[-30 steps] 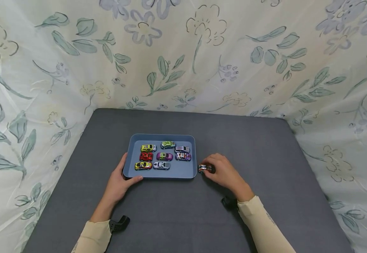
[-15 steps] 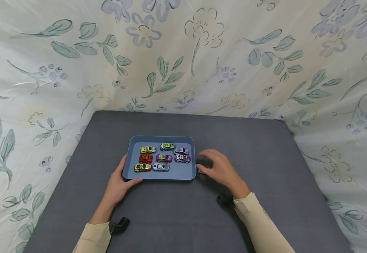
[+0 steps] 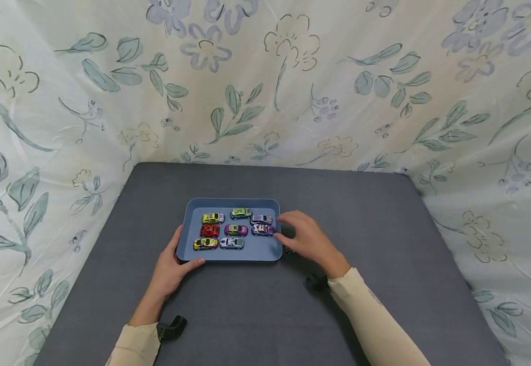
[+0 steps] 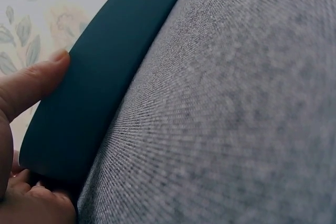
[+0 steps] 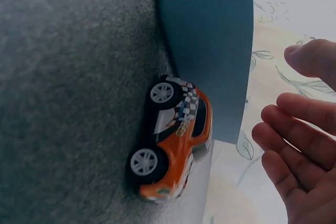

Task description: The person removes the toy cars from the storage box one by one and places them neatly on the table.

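My left hand (image 3: pixel 168 270) grips the left front corner of a blue tray (image 3: pixel 261 254), thumb on its front side and fingers curled at the end. Several toy cars sit inside, among them a red car (image 3: pixel 209 230), a green car (image 3: pixel 240 213) and a white car (image 3: pixel 232 243). My right hand (image 3: pixel 310 241) reaches over the tray's right rim, fingers loosely spread and nothing in them; its fingertips are close to a purple-and-white car (image 3: pixel 263 230). Below that hand, an orange toy car (image 5: pixel 178 140) stands on its wheels right beside the tray, mostly hidden in the head view.
The tray rests on a table with a dark grey cloth (image 3: pixel 247 315). A floral curtain (image 3: pixel 288 132) hangs behind the table and along both sides. Each wrist carries a black camera mount, such as the left mount (image 3: pixel 172 328).
My right hand has let go of the orange car beside the tray, then lifted and moved left over the tray's right rim. The left hand keeps its grip.
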`<action>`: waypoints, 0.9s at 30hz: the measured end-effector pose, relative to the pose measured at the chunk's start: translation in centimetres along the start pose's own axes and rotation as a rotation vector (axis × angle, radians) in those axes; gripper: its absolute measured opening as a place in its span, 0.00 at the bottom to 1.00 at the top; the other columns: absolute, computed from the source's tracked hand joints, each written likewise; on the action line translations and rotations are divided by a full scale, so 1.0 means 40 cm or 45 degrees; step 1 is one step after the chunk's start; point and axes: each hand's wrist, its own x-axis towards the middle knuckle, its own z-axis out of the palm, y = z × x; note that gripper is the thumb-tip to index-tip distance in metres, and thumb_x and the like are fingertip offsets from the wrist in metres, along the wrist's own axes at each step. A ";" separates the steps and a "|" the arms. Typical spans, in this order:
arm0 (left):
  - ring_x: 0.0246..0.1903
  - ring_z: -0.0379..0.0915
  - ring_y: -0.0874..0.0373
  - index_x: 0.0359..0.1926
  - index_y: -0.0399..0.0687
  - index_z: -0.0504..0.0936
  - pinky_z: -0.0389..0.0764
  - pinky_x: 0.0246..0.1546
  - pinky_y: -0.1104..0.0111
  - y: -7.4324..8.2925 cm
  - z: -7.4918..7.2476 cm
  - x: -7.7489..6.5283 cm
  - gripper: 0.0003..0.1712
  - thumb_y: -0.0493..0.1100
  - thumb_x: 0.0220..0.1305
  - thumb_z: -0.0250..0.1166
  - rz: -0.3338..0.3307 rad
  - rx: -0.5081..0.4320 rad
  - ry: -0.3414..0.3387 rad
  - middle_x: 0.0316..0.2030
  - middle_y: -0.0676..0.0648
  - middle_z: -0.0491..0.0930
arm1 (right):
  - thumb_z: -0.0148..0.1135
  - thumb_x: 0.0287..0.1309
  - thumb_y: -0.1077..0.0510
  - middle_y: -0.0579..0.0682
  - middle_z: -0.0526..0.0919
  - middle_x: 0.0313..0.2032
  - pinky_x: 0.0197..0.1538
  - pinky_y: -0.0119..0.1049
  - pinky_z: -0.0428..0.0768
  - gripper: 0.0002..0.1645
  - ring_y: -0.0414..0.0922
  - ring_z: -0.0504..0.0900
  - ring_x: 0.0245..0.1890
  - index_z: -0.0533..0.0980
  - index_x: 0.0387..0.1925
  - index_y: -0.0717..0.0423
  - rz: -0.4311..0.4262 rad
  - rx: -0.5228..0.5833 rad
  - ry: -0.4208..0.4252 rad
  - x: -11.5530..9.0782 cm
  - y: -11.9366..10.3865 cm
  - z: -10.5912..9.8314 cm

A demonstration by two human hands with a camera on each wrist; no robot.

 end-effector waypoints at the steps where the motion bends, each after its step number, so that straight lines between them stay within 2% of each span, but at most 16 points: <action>1: 0.82 0.49 0.36 0.89 0.42 0.42 0.55 0.77 0.41 -0.001 0.000 0.000 0.68 0.43 0.65 0.82 0.000 0.005 0.001 0.84 0.32 0.52 | 0.79 0.66 0.51 0.53 0.87 0.58 0.62 0.52 0.82 0.26 0.50 0.83 0.60 0.86 0.59 0.60 -0.003 -0.001 -0.006 0.003 0.000 0.003; 10: 0.82 0.50 0.37 0.88 0.41 0.43 0.56 0.77 0.42 -0.004 0.003 0.000 0.68 0.42 0.64 0.82 0.015 -0.028 0.001 0.84 0.32 0.52 | 0.79 0.66 0.52 0.52 0.87 0.56 0.62 0.52 0.82 0.23 0.50 0.83 0.59 0.87 0.58 0.59 -0.024 -0.032 -0.020 0.028 0.000 0.016; 19: 0.82 0.48 0.37 0.89 0.42 0.42 0.55 0.77 0.41 0.003 -0.001 -0.002 0.68 0.43 0.64 0.82 0.007 -0.004 0.006 0.84 0.33 0.51 | 0.79 0.67 0.53 0.52 0.88 0.54 0.61 0.53 0.82 0.21 0.51 0.84 0.57 0.87 0.57 0.58 -0.068 -0.060 -0.025 0.054 0.005 0.024; 27: 0.82 0.48 0.36 0.89 0.42 0.43 0.56 0.76 0.40 0.001 -0.002 -0.002 0.67 0.42 0.65 0.82 0.038 -0.027 -0.006 0.84 0.33 0.51 | 0.78 0.67 0.54 0.50 0.90 0.46 0.58 0.53 0.81 0.16 0.48 0.86 0.48 0.89 0.52 0.57 -0.150 -0.080 -0.062 0.071 0.003 0.039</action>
